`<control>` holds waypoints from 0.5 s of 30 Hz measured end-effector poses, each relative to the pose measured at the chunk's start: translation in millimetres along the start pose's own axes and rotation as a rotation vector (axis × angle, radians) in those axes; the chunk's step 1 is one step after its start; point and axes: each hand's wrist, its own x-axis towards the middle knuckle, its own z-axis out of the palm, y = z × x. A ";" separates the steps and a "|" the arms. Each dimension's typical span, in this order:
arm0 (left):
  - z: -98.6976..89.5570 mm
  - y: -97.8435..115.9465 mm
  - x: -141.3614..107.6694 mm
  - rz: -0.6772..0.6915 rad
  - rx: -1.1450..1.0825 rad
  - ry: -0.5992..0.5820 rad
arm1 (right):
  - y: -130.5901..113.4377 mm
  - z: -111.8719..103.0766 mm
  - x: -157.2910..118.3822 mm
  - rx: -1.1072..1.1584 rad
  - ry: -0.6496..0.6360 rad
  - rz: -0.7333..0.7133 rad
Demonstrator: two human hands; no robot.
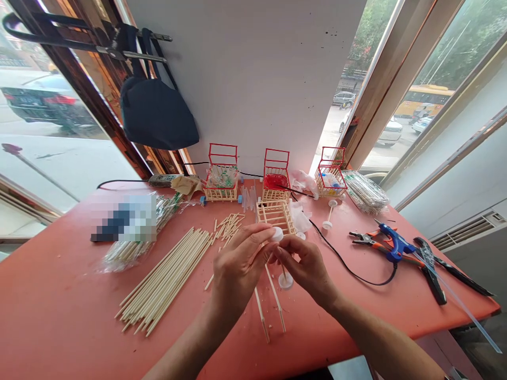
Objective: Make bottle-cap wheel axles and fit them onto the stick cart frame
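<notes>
Both hands closed to a pinch, close together over the counter [79,301], just in front of the wooden frame [274,215]. Left hand [240,258]: thumb and fingers gripping the upper cap [278,234]. Right hand [308,264]: fingertips pinched on the stick [284,270] just below that cap; exact contact partly hidden by the fingers. Stick is thin, pale wood, slightly tilted, with the lower cap [285,281] at its bottom end. Both caps white and round. Can't tell if the lower one touches the counter. Two rods [274,297] run toward the person below the hands, upper ends hidden. Glue gun [396,245] lies well to the right.
</notes>
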 end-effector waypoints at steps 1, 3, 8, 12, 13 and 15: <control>0.0 -0.2 -0.3 0.010 0.007 0.002 | -0.1 0.2 -0.1 -0.004 0.001 0.001; -0.2 -0.4 -0.8 0.026 0.019 0.002 | -0.2 0.7 -0.4 -0.008 0.002 0.003; -0.9 -1.2 -0.9 0.058 0.025 -0.010 | 0.4 1.2 -1.5 -0.016 0.001 0.010; -1.1 -2.7 -1.8 0.067 0.026 -0.013 | -0.1 1.9 -2.3 -0.017 0.007 0.008; -1.1 -3.2 -2.1 0.067 0.025 -0.010 | -0.3 2.1 -2.5 -0.017 0.009 0.007; -1.1 -3.9 -2.5 0.065 0.020 -0.010 | -0.6 2.6 -2.9 -0.015 0.009 0.007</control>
